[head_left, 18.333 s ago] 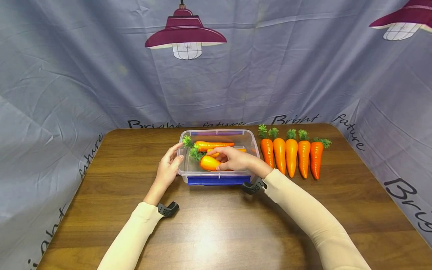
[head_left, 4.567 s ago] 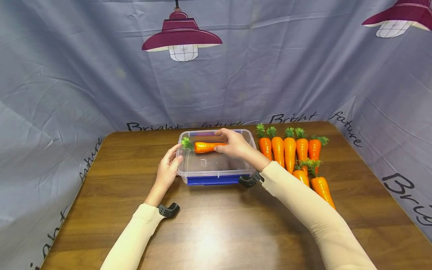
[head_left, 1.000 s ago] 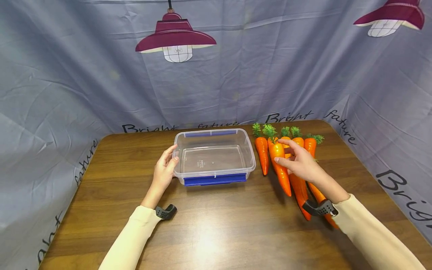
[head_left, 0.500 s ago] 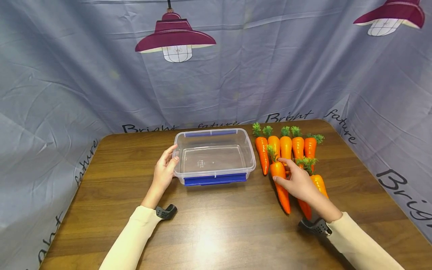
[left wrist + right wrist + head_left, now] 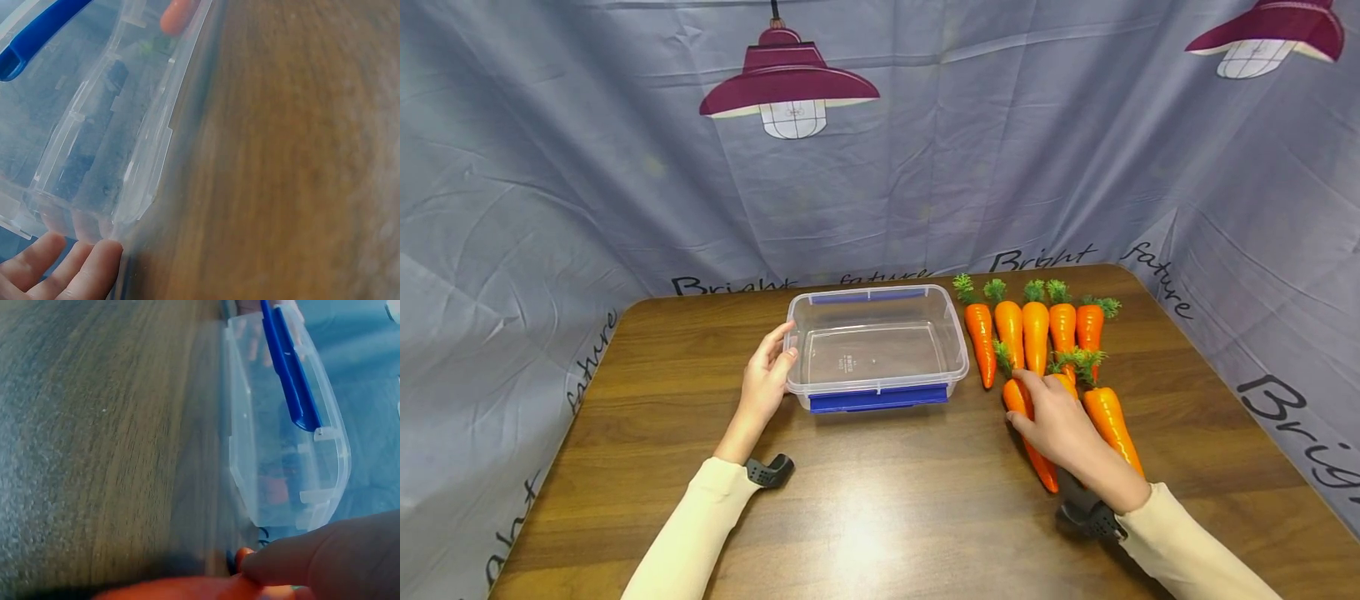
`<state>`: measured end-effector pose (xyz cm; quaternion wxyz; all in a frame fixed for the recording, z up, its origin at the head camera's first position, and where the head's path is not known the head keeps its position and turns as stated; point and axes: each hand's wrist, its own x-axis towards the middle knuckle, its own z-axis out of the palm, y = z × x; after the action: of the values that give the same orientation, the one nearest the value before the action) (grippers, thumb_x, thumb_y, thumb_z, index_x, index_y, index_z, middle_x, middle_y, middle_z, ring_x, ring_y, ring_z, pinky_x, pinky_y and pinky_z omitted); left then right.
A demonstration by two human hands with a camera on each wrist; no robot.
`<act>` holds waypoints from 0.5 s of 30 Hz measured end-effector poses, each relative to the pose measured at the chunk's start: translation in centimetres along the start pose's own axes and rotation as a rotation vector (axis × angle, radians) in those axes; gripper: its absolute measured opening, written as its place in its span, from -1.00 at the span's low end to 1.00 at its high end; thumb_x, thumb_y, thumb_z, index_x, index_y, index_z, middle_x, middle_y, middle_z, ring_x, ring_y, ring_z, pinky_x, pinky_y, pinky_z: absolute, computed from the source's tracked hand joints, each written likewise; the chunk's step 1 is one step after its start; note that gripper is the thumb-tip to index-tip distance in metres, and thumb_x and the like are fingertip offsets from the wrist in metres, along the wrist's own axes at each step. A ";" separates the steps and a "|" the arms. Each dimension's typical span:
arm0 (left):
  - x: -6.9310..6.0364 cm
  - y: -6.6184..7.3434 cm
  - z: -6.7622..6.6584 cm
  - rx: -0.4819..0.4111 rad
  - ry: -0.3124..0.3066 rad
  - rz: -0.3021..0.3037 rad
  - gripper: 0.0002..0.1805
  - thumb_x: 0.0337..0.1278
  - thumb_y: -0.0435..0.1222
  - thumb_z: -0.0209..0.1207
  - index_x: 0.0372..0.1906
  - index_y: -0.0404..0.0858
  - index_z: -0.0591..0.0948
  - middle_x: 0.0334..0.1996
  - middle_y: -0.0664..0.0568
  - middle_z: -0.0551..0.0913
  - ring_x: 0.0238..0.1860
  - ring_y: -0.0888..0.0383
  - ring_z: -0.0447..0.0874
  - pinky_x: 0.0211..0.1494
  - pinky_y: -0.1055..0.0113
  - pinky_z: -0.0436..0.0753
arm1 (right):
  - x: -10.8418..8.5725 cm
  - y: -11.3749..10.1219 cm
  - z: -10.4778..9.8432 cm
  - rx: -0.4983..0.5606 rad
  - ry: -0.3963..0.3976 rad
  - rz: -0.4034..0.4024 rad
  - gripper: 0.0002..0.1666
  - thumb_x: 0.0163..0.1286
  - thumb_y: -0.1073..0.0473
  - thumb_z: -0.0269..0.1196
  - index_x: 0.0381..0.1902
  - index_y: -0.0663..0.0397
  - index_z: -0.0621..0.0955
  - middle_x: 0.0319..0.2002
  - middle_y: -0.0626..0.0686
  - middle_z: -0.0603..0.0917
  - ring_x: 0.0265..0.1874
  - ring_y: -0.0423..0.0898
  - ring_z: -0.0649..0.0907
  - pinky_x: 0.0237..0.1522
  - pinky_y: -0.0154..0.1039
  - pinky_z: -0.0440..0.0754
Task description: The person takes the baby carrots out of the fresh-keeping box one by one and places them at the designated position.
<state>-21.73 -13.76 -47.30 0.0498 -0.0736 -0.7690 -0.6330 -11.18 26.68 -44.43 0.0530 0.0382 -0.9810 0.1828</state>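
Observation:
On the table stands a clear plastic box point(image 5: 876, 346) with a blue clip along its front, nothing inside it. My left hand point(image 5: 766, 375) rests its fingertips against the box's left side, and the left wrist view shows fairly straight fingers point(image 5: 84, 269) touching the wall. Right of the box, my right hand point(image 5: 1060, 421) holds a carrot point(image 5: 1039, 462) with a green top, thumb on its left side and fingers over its thick end. Just beyond my right hand lies another orange carrot point(image 5: 1112, 421). One more, beneath the hand, is mostly hidden.
Several carrots lie in a back row, from a red-orange carrot point(image 5: 981, 342) near the box to another carrot point(image 5: 1089, 327) at the right. The brown wooden table point(image 5: 700, 342) ends at a grey-blue curtain point(image 5: 880, 183) printed with lamps and lettering.
The right hand has drawn the carrot from the back row toward the front row. Earlier carrots lay in the box; they now lie at the right. The left hand has stayed at the box.

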 end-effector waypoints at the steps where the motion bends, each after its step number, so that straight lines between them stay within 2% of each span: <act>1: 0.0 0.0 0.0 0.001 0.002 0.002 -0.49 0.49 -0.38 -0.02 0.47 -0.23 0.40 0.27 -0.41 0.56 0.17 -0.23 0.61 0.01 0.43 0.67 | -0.1 -0.1 0.0 -0.018 0.008 -0.001 -0.31 0.22 0.21 0.42 0.27 0.30 0.49 -0.05 0.47 0.62 -0.21 0.36 0.66 -0.28 0.24 0.66; 4: 0.0 0.1 0.0 0.006 0.002 0.002 -0.50 0.50 -0.38 -0.02 0.47 -0.23 0.40 0.27 -0.41 0.56 0.17 -0.23 0.61 0.02 0.45 0.66 | -0.2 -0.3 -0.3 -0.068 0.026 0.004 -0.33 0.20 0.21 0.40 0.26 0.26 0.50 -0.06 0.46 0.61 -0.41 0.33 0.64 -0.48 0.18 0.62; 8: 0.1 0.1 0.0 0.020 0.007 0.004 -0.50 0.49 -0.37 -0.02 0.46 -0.23 0.40 0.28 -0.41 0.55 0.22 -0.26 0.60 0.07 0.46 0.63 | -0.1 -0.4 -0.5 -0.104 0.028 0.016 -0.32 0.22 0.21 0.38 0.30 0.21 0.48 -0.03 0.46 0.59 -0.57 0.26 0.58 -0.60 0.10 0.56; 13: 0.0 0.2 -0.3 0.057 -0.019 -0.010 -0.48 0.50 -0.34 -0.01 0.49 -0.20 0.38 0.32 -0.39 0.54 0.24 -0.27 0.60 0.09 0.32 0.67 | 0.0 -0.4 -0.7 -0.113 0.022 0.029 -0.29 0.22 0.20 0.39 0.32 0.21 0.47 -0.03 0.46 0.57 -0.53 0.28 0.60 -0.57 0.13 0.58; 15: 0.0 0.4 -0.5 0.098 -0.039 -0.015 -0.47 0.51 -0.30 -0.01 0.50 -0.16 0.36 0.35 -0.36 0.52 0.25 -0.27 0.61 0.04 0.27 0.70 | 0.0 -0.2 -0.7 -0.111 0.024 0.030 -0.29 0.21 0.19 0.39 0.31 0.23 0.47 -0.03 0.46 0.57 -0.49 0.29 0.62 -0.54 0.16 0.59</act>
<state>-21.64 -14.17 -46.86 0.0339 -0.0777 -0.8006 -0.5932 -11.06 26.72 -43.70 0.0642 0.0183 -0.9894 0.1291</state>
